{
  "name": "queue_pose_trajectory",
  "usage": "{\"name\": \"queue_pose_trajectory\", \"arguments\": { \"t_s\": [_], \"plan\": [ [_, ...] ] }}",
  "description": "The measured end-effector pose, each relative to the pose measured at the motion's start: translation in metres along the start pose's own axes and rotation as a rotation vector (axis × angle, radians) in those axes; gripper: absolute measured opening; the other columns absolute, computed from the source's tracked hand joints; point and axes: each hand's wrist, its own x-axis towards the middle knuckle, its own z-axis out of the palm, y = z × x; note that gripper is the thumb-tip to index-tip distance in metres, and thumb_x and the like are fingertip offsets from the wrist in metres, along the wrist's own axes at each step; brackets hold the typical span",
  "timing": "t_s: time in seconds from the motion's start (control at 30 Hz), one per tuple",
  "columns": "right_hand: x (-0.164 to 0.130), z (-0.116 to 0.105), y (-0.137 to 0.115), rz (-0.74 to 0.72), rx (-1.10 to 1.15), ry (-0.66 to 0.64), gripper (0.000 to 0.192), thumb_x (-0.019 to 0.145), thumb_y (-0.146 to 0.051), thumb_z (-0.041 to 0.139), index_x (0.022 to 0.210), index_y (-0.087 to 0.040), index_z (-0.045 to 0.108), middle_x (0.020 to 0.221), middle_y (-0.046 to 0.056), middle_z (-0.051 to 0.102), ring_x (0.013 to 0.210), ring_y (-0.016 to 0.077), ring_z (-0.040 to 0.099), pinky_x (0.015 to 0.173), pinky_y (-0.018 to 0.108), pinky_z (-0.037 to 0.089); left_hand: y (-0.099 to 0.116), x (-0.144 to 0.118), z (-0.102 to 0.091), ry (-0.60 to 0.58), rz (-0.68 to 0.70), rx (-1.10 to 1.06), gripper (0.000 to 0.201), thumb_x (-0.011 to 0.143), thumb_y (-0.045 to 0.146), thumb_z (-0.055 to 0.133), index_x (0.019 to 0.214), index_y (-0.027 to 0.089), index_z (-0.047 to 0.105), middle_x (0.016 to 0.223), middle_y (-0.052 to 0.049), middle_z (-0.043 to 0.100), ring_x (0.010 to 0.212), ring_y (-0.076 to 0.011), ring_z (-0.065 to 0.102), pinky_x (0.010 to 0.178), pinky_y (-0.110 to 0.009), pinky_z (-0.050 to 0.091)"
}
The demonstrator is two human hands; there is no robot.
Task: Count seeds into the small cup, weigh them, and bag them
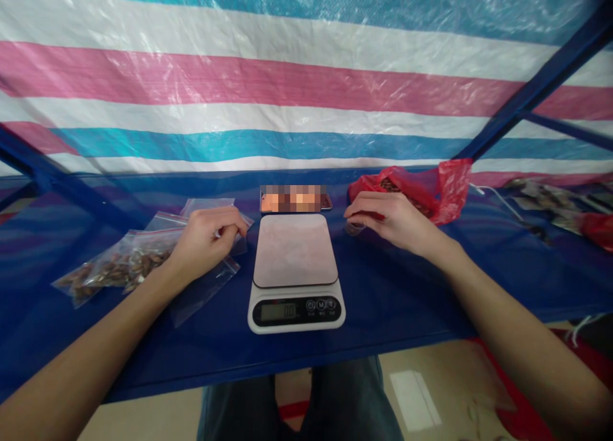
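Observation:
A white kitchen scale (295,253) sits in front of me, and its display appears to read 0.0. To its left my left hand (213,233) rests over clear zip bags (205,294), fingers curled in; what they hold, if anything, is hidden. Two or so filled zip bags (112,265) with brown, nut-like pieces lie beside that forearm. Right of the scale, my right hand (390,221) is closed, fingers pointing down around a small clear cup (354,227), partly covered by the hand. Just behind that hand lies an open red plastic bag (431,192) with brown pieces inside.
A phone (295,200) with a blurred screen stands behind the scale. Blue metal posts (541,83) frame the blue tabletop (393,300), with a striped tarp (287,77) behind. More packets (550,201) and a white cord (498,195) lie at the right.

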Motion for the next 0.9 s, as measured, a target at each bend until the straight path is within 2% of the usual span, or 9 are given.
{"name": "queue_pose_trajectory", "arguments": {
  "t_s": [0.43, 0.63, 0.9],
  "plan": [
    [0.001, 0.001, 0.006, -0.089, 0.017, 0.051, 0.014, 0.104, -0.02, 0.063, 0.1, -0.019, 0.076, 0.094, 0.007, 0.074, 0.084, 0.0206, 0.07, 0.078, 0.031, 0.053, 0.002, -0.001, 0.0, -0.003, 0.014, -0.007, 0.032, 0.089, 0.012, 0.048, 0.067, 0.023, 0.068, 0.072, 0.001, 0.073, 0.069, -0.0171, 0.07, 0.068, -0.03, 0.05],
    [0.001, -0.006, 0.003, -0.054, 0.028, 0.029, 0.018, 0.106, -0.021, 0.061, 0.099, -0.018, 0.077, 0.097, 0.008, 0.073, 0.087, 0.0202, 0.07, 0.081, 0.031, 0.053, 0.0, -0.001, 0.0, -0.007, 0.034, -0.007, 0.032, 0.091, 0.012, 0.048, 0.068, 0.023, 0.068, 0.071, 0.002, 0.071, 0.066, -0.0149, 0.068, 0.066, -0.029, 0.049],
    [0.0, -0.014, 0.002, -0.046, 0.065, 0.009, 0.022, 0.107, -0.026, 0.061, 0.097, -0.018, 0.079, 0.099, 0.009, 0.073, 0.087, 0.0206, 0.069, 0.081, 0.032, 0.053, -0.001, -0.001, 0.0, 0.002, 0.019, 0.007, 0.031, 0.089, 0.014, 0.049, 0.067, 0.023, 0.068, 0.071, 0.002, 0.072, 0.067, -0.0164, 0.069, 0.066, -0.029, 0.049]
  ]
}}
